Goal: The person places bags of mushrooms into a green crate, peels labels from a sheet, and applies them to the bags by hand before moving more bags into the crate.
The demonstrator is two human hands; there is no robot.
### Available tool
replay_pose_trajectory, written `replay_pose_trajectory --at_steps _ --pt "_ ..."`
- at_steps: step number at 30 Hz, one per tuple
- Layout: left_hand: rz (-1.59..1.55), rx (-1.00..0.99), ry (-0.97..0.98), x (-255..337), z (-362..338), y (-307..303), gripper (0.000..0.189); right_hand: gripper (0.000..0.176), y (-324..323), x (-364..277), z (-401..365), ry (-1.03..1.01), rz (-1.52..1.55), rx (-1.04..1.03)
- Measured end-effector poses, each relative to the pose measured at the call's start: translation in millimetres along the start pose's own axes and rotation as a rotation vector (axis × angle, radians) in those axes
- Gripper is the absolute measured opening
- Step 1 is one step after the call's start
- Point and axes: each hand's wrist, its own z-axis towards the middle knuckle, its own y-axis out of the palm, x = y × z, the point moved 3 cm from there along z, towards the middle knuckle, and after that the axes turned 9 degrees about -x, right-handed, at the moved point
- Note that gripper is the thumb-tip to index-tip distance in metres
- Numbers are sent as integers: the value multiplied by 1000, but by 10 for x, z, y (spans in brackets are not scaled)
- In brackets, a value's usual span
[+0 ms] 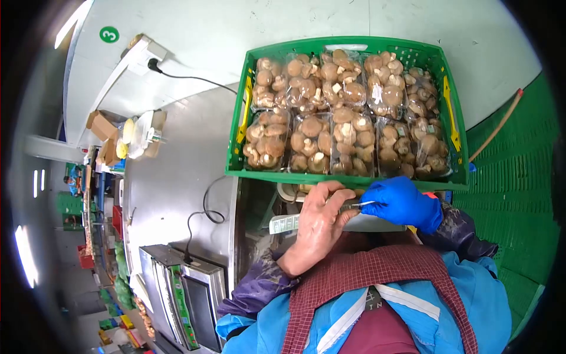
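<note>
My bare left hand point(318, 221) is closed around a strip of small printed labels point(284, 223), whose white and green end sticks out on the left. Pinched at the other end of that strip is my right hand point(401, 203), in a blue glove; a thin pale edge shows between its fingers. Both hands are in front of my chest, just below the near rim of a green crate point(354, 180). Inside the crate stand two rows of clear-wrapped packs of brown mushrooms point(309, 127). A few packs carry a small label.
Left of the crate is a steel table point(171, 194) with a black cable point(203, 206) and a scale-like metal device point(186, 289). Cardboard and tubs point(141, 135) lie farther back. Green slatted crates point(513, 194) stand at the right, with a wooden stick point(498, 125) leaning there.
</note>
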Motion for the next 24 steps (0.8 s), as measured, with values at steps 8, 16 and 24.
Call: replay_pose_trajectory --at_steps 8,16,24 --pt "15 -194 2 -129 76 82 15 20 -89 192 60 2 80 -114" --pt "-15 -242 239 -360 274 -59 18 19 -43 127 266 101 93 -34" --pt "-48 -338 378 -550 286 -178 17 23 66 -46 315 199 -67 23"
